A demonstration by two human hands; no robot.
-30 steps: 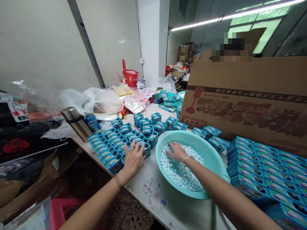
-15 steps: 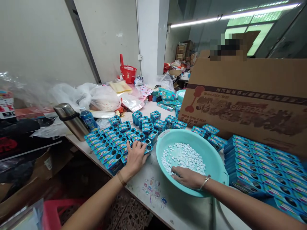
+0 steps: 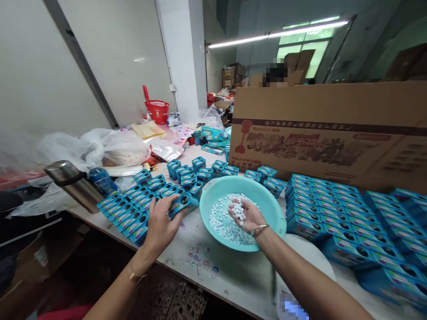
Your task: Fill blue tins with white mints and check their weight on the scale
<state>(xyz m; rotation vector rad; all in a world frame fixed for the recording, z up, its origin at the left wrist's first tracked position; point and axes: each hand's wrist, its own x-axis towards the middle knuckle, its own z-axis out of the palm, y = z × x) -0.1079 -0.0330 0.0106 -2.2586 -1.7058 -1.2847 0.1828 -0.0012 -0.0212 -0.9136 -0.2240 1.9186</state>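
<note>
My left hand (image 3: 160, 224) grips a small blue box (image 3: 185, 202) between thumb and fingers, tilted beside the basin. The box has a round dark hole on its top face. Over the turquoise basin (image 3: 274, 206), my right hand (image 3: 254, 216) is turned palm up and cups a heap of small white pellets (image 3: 238, 210). More loose white pellets (image 3: 218, 222) lie on the basin's bottom. To the left of my left hand, rows of similar blue boxes (image 3: 122, 211) stand packed together on the table.
Many more blue boxes (image 3: 336, 213) stand in rows on the right. A large cardboard carton (image 3: 320, 106) lies behind the basin. At left are a steel flask (image 3: 75, 184), a blue bottle (image 3: 102, 179) and plastic bags (image 3: 123, 149). A person's head shows behind the carton.
My right hand has risen from the pellets and turned palm up with a heap in it. My left hand has lifted a blue box from the group's edge. The view has swung right.
</note>
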